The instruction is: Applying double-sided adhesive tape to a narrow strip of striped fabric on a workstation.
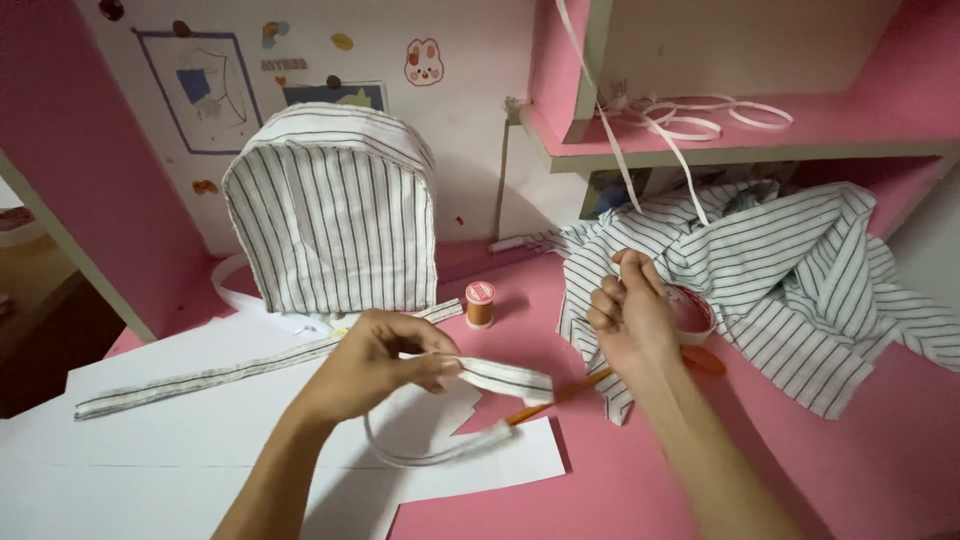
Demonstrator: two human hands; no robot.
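My left hand (375,362) pinches a narrow striped fabric strip (505,379) near its free end, low over white paper sheets (200,440). The strip's other length (230,372) lies flat across the paper toward the left. My right hand (630,312) is closed in a fist and raised above the pink desk; it seems to pinch something very thin, too fine to see. A white elastic band (625,165) hangs from the shelf just behind that hand. An orange thread spool (480,303) stands between my hands.
A striped fabric cover (332,210) stands upright at the back. Crumpled striped cloth (800,270) lies at the right over a tape roll (697,312). An orange pencil (560,396) lies on the desk. More white elastic (700,115) rests on the pink shelf.
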